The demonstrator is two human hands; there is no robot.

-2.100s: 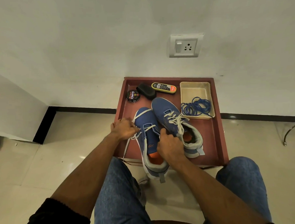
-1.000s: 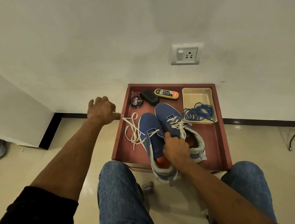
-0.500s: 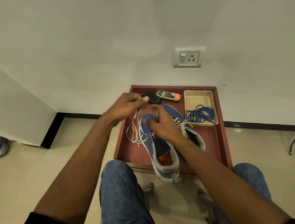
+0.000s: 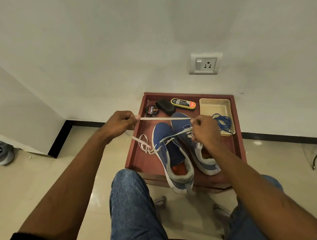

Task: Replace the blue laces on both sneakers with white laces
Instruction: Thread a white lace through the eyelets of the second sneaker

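Presently, left hand (image 4: 118,123) and right hand (image 4: 205,129) each pinch the white lace (image 4: 165,118), stretched taut between them. Left sneaker (image 4: 171,153) is partly laced on the tray (image 4: 137,157).

- Blue sneakers (image 4: 169,152), grey collars, white soles, orange insoles, at frame centre.
- White lace (image 4: 165,118) above them.
- Blue laces (image 4: 224,123) in a cream tray (image 4: 214,105), right of centre.
- Reddish-brown wooden tray (image 4: 137,157).
- Black polish tin (image 4: 151,110), white and red lettering.
- Yellow-rimmed black brush (image 4: 183,103).
- Blue denim jeans (image 4: 134,208), lower centre.
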